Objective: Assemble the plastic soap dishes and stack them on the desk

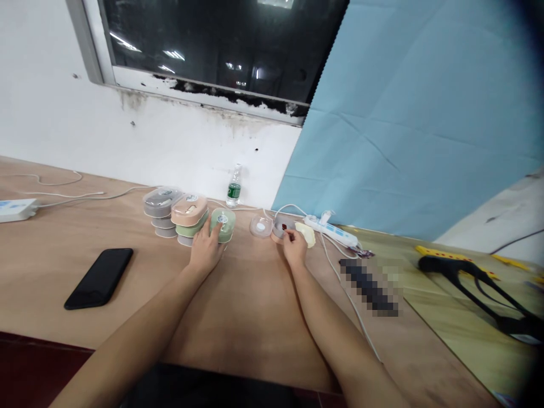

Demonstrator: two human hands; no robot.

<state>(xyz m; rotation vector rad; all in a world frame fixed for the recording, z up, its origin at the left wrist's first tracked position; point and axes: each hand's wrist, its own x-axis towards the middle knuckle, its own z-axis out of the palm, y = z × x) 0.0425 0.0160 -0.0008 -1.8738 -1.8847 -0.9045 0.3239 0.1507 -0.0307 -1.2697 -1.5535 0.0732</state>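
The left grip (206, 249), half open, touched the green box (226, 222) beside the stacked boxes (189, 211) on the table (249, 311), while the right grip (296, 247) bunched at the small open box (278, 229), its hold unclear.

The right hand (296, 248) hides part of the open container (278, 228), and blocky blur masks a dark object (369, 286).

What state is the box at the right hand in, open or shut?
Open, it appears: the box shows its grey inside with a dark red piece, and what looks like its clear lid lies beside it.
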